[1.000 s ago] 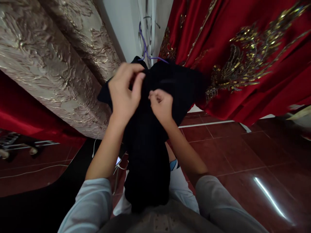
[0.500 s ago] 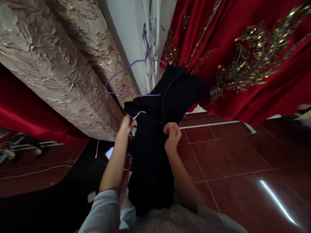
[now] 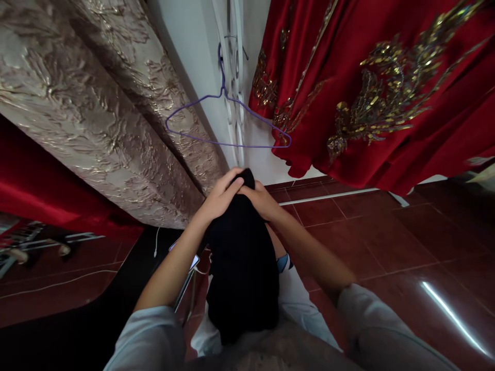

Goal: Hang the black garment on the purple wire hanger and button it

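A black garment (image 3: 243,263) lies over my lap, its far end bunched up between my hands. My left hand (image 3: 223,191) is closed around the bunched cloth from the left, thumb on top. From the right, my right hand (image 3: 261,200) grips the same cloth, its fingers partly hidden by the fabric and the other hand. Just beyond my hands hangs a purple wire hanger (image 3: 228,141) with nothing on it, hooked on a white metal rack (image 3: 236,67). What kind of garment it is, I cannot make out.
Red satin cloth with gold sequins (image 3: 348,103) hangs at the right. On the left hangs beige embossed fabric (image 3: 116,118). A lit phone (image 3: 194,262) and a white cable (image 3: 157,242) lie by my left arm. The floor (image 3: 371,237) has red tiles.
The black garment has come off the purple hanger, which now hangs bare. My hands have moved together and bunched the garment's far end.
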Available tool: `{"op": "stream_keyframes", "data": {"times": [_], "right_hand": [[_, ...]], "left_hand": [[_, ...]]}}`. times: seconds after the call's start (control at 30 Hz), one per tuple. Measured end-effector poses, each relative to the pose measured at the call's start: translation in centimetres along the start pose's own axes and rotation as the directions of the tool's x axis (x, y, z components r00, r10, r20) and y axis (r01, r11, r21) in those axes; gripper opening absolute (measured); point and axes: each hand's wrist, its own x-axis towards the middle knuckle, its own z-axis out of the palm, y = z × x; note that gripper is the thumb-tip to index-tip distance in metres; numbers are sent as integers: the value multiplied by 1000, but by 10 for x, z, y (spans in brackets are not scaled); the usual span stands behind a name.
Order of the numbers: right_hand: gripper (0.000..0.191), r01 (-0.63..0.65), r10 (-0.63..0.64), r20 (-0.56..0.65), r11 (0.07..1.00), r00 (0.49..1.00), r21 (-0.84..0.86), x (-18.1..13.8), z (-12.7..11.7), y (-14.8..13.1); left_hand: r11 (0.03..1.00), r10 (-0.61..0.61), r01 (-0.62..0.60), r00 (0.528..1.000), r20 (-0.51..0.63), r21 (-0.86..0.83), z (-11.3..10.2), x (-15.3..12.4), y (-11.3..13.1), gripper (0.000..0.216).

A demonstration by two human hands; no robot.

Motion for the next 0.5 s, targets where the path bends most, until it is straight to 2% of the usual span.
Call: {"op": "stream_keyframes", "data": {"times": [0.07, 0.1, 0.17, 0.2, 0.27, 0.33, 0.4, 0.5], "right_hand": [[18, 13, 2, 164, 996, 986, -93, 4, -20, -18], [14, 36, -9, 206, 991, 979, -129, 7, -31, -26], [7, 115, -83, 175, 976, 981, -183, 19, -50, -36], [6, 174, -151, 121, 961, 981, -216, 29, -57, -37], [21, 298, -315, -18, 914, 949, -276, 52, -64, -29], [33, 344, -397, -150, 893, 906, -289, 77, -63, -10], [30, 273, -323, -211, 933, 923, -234, 96, -60, 12], [9, 183, -227, -213, 961, 950, -208, 103, -71, 36]], "left_hand": [[998, -28, 36, 982, 187, -42, -9, -11, -26, 50], [999, -29, 34, 961, 275, -10, -15, -16, -39, 52], [992, -54, -2, 900, 431, 129, -32, -24, -64, 43], [979, -94, -2, 880, 465, 202, -42, -26, -74, 35], [952, -230, 114, 879, 418, 284, -63, -29, -90, 21], [914, -378, 301, 874, 305, 271, -83, -29, -101, 14], [875, -469, 420, 858, 208, 242, -99, -31, -107, 14], [848, -500, 458, 858, 117, 268, -116, -36, -108, 23]]}}
